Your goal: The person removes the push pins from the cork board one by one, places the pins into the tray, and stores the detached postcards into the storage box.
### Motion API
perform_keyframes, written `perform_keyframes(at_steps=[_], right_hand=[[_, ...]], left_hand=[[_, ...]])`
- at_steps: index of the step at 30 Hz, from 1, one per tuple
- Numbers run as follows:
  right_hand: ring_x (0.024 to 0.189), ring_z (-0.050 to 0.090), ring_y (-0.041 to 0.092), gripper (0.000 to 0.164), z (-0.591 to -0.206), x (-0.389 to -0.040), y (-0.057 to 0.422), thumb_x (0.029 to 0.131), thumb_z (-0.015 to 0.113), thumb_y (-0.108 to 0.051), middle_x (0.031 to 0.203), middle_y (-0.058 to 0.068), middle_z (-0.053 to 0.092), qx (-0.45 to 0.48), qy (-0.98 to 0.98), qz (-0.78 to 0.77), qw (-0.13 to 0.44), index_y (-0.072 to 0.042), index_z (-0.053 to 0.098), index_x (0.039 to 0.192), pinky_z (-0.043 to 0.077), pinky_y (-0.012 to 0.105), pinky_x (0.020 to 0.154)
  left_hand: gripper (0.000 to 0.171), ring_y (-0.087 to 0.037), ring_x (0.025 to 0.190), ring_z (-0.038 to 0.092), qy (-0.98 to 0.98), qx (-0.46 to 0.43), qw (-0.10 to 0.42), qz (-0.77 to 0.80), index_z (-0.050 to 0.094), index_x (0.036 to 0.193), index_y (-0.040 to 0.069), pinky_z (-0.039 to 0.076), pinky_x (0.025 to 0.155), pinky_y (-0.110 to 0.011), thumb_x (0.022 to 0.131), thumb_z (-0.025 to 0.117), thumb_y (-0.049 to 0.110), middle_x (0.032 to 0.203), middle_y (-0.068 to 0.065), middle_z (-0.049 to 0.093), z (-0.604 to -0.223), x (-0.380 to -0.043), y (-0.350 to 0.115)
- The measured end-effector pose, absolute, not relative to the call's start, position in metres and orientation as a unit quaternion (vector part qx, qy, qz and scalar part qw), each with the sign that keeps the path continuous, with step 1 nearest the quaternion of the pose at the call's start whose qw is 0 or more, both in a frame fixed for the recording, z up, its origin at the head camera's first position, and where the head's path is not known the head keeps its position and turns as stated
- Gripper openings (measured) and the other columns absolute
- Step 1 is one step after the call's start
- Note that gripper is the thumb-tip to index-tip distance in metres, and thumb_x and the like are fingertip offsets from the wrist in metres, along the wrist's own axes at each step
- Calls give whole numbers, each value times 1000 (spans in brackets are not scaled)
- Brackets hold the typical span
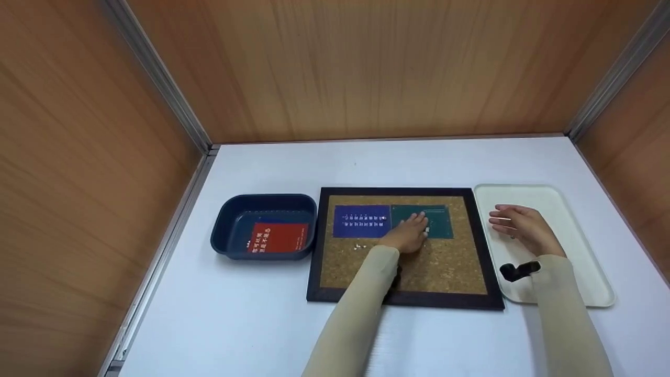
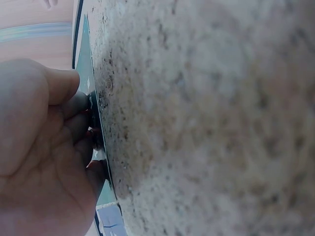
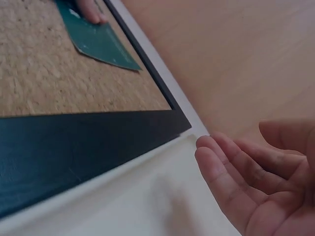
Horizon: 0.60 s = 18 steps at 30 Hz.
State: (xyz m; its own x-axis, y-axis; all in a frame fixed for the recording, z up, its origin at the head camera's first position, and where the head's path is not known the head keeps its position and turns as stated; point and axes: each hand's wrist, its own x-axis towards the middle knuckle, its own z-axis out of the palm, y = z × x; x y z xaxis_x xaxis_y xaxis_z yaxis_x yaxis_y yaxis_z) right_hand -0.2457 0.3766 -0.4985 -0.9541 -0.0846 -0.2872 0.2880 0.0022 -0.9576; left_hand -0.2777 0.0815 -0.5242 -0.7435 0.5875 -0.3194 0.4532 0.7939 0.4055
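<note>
My left hand [image 1: 411, 234] rests its fingertips on a green card [image 1: 440, 219], which lies on a cork board [image 1: 429, 272] with a dark frame. Small whitish bits show by these fingers, too small to tell. In the left wrist view the fingers [image 2: 78, 125] press the green card flat, holding nothing visible. Against the green card's left edge lies a blue card [image 1: 361, 228] with white writing and a small pin-like object on it. Over the white tray [image 1: 565, 235], my right hand [image 1: 528, 228] hovers with loosely bent fingers and nothing visible in them.
Left of the board stands a dark blue basin [image 1: 222, 230] with a red card [image 1: 280, 238] in it. Several small white pieces [image 1: 359, 246] lie on the cork below the blue card. Wood-patterned panels [image 1: 366, 68] enclose the white table [image 1: 235, 314].
</note>
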Motion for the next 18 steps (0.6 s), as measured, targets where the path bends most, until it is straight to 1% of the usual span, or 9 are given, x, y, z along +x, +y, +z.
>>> perform_keyframes(at_steps=[5, 7, 10, 15, 18], right_hand=[[99, 69, 8, 63, -500, -251, 367, 101, 50, -18, 101, -8, 69, 67, 673, -723, 143, 14, 19, 146, 54, 24, 92], [100, 68, 8, 65, -501, -253, 364, 101, 49, -20, 102, -8, 68, 72, 673, -721, 149, 13, 16, 147, 53, 24, 93], [101, 67, 4, 66, -503, -255, 359, 102, 47, -24, 111, -6, 64, 76, 691, -701, 159, 9, 15, 150, 52, 23, 95], [102, 64, 1, 66, -508, -260, 350, 102, 45, -29, 132, 10, 53, 80, 714, -674, 171, 5, 16, 151, 51, 22, 96], [103, 63, 2, 67, -511, -263, 344, 102, 44, -31, 143, 21, 42, 80, 715, -671, 176, 6, 16, 151, 51, 22, 97]], left_hand=[[51, -12, 150, 5, 921, 280, 222, 155, 17, 155, 16, 10, 123, -29, 107, 26, 30, 163, 3, 7, -523, -278, 82], [51, -12, 150, 5, 921, 280, 221, 154, 17, 155, 16, 11, 123, -29, 107, 26, 30, 163, 3, 7, -524, -278, 82], [51, -12, 150, 5, 921, 280, 223, 156, 17, 155, 16, 10, 123, -29, 107, 26, 30, 163, 3, 7, -524, -279, 83], [51, -13, 150, 5, 920, 280, 223, 157, 17, 155, 15, 10, 123, -30, 107, 26, 29, 163, 2, 7, -524, -279, 82], [51, -13, 150, 5, 920, 282, 223, 159, 17, 155, 15, 11, 123, -30, 107, 26, 29, 163, 2, 7, -523, -278, 82]])
